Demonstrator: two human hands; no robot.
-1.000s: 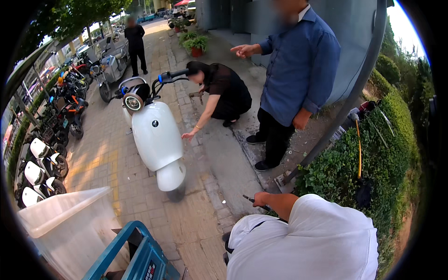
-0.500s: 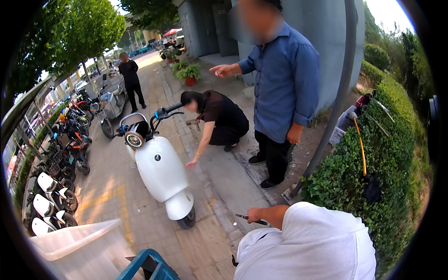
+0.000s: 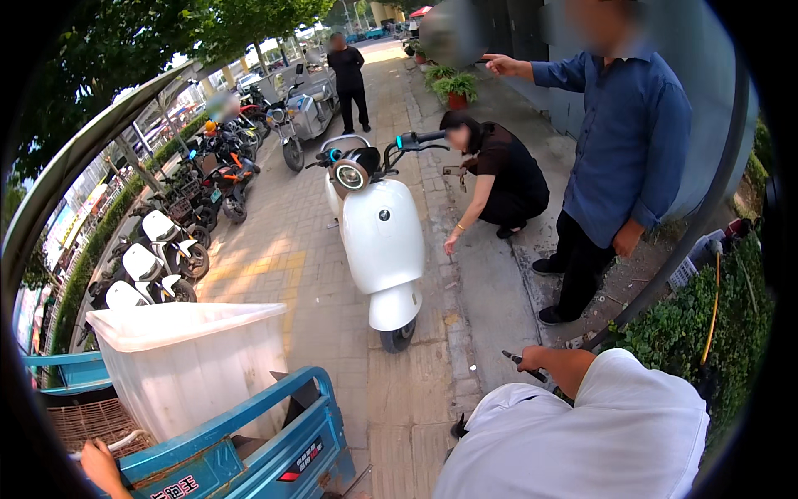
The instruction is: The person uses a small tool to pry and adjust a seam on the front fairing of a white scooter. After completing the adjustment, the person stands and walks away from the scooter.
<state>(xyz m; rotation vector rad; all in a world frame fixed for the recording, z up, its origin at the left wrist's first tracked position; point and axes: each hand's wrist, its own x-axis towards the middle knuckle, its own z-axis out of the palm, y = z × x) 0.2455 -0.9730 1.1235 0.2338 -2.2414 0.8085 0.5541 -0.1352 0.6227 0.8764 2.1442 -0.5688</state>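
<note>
My right hand (image 3: 534, 359), below the white sleeve, is closed on a pair of dark pliers (image 3: 524, 366), held over the pavement. At the lower left my left hand (image 3: 101, 467) is closed round a pale handle (image 3: 126, 442) beside a brown wicker basket (image 3: 91, 426); some of its fingers are hidden. This is inside the blue cargo bed (image 3: 312, 399) of a cart. Ahead, a white scooter (image 3: 384, 241) stands upright, facing me. A crouching person (image 3: 507, 170) reaches one hand down beside it and holds a small object in the other.
A large white plastic bin (image 3: 195, 366) sits in the cargo bed. A person in a blue shirt (image 3: 628, 133) stands at the right, pointing left, near a grey pole (image 3: 721, 166) and a hedge (image 3: 682, 341). Parked scooters (image 3: 154, 262) line the left; another person (image 3: 346, 75) stands farther back.
My view has swung left, so the scene has shifted rightward. The cargo bed, the basket and my left hand have come into view. My right hand still holds the pliers.
</note>
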